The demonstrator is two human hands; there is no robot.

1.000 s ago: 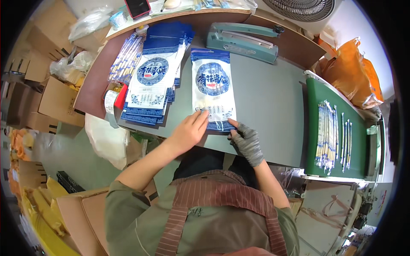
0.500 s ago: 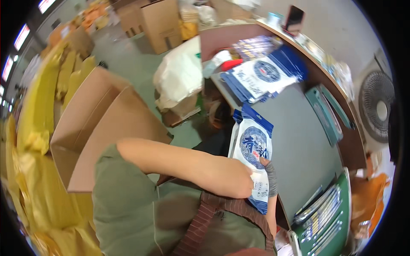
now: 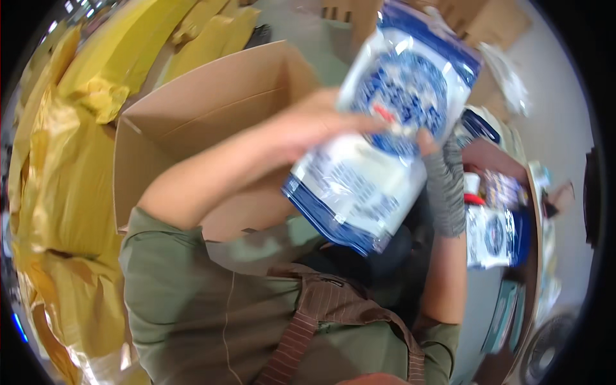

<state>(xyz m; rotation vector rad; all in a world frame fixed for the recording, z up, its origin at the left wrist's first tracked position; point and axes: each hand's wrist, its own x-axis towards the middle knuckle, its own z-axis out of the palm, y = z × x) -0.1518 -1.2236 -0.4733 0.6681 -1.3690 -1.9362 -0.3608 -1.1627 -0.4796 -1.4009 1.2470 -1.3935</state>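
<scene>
Yellow sacks point(image 3: 70, 192) lie heaped well to the left of both hands, filling more of the scene than they do a second earlier. The desk point(image 3: 475, 308), directly beneath the hands a second ago, now stands off to the right, beyond the gloved hand. A cardboard box point(image 3: 205, 102) gapes open just behind and left of the bare hand; half a second earlier it sits farther left, past the elbow. At the far right, below the level of the hands, shows a fan point(image 3: 545, 353), partly cut by the dark rim. A green sealer point(image 3: 504, 317) and a stack of bags point(image 3: 494, 237) rest on the desk, right of the gloved hand.

Between the hands, a blue-and-white bag point(image 3: 394, 144), lying flat on the desk a second ago, is held aloft and tilted, its lower edge toward the wearer, slightly blurred. The left hand point(image 3: 321, 125), bare, is partly curled around its left edge, thumb across the front. The right hand point(image 3: 443, 163), in a grey glove, grips the opposite edge, bare thumb tip in front; the fingers behind are hidden. Farther right, a small red object point(image 3: 473, 199) sits beside the stack.
</scene>
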